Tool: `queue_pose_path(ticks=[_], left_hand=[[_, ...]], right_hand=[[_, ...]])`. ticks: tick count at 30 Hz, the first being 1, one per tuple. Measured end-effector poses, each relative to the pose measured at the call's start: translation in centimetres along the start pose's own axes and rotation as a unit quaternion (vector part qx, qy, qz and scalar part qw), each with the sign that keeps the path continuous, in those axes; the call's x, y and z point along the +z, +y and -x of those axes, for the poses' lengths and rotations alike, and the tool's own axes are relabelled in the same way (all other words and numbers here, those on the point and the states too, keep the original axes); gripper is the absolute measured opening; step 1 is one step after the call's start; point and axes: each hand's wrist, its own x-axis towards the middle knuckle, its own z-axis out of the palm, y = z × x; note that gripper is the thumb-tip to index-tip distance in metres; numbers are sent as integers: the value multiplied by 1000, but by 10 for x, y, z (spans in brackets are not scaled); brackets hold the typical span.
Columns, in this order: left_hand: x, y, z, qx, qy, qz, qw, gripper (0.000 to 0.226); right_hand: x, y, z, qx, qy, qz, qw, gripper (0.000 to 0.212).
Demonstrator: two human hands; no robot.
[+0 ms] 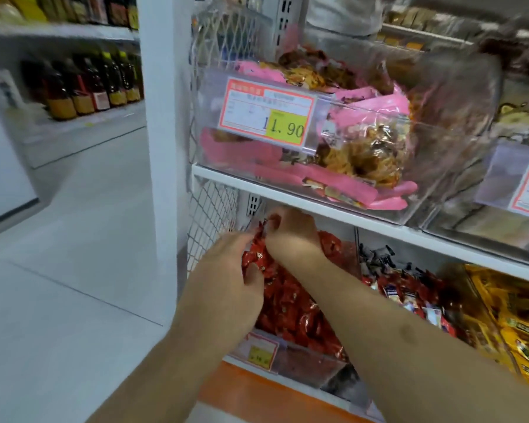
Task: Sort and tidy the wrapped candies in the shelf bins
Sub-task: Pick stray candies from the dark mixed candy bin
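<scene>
Sorting looked underway rather than finished: the red wrapped candies sat heaped unevenly in the clear bin on the lower shelf, left end. The left hand had curled fingers dug into the near-left of the pile, gripping several. The right hand, farther back, pinched one candy at its fingertips above the heap
</scene>
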Motion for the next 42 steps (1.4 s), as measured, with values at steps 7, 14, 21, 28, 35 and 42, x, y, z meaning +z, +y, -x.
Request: queue_pose_path(ticks=[7,14,21,28,35,42], left_hand=[[0,-9,-3,6,-13,-3,1000,53],[-2,-11,-1,2,-22,1,1000,54],[-1,-8,-2,-4,-23,2,1000,54],[-1,-7,-1,-11,-28,-12,999,51],[1,11,9,30,-43,-24,998,41],[19,31,24,81,-87,-24,993,38]], right_hand=[[17,11,-12,13,-3,17,1000,8],[9,6,-7,-4,-61,-7,998,48],[14,6,-9,13,-11,6,1000,6],[-14,11,25,19,83,-31,996,12],[-74,40,130,-28,101,-129,986,7],[-109,113,173,43,144,-122,981,5]])
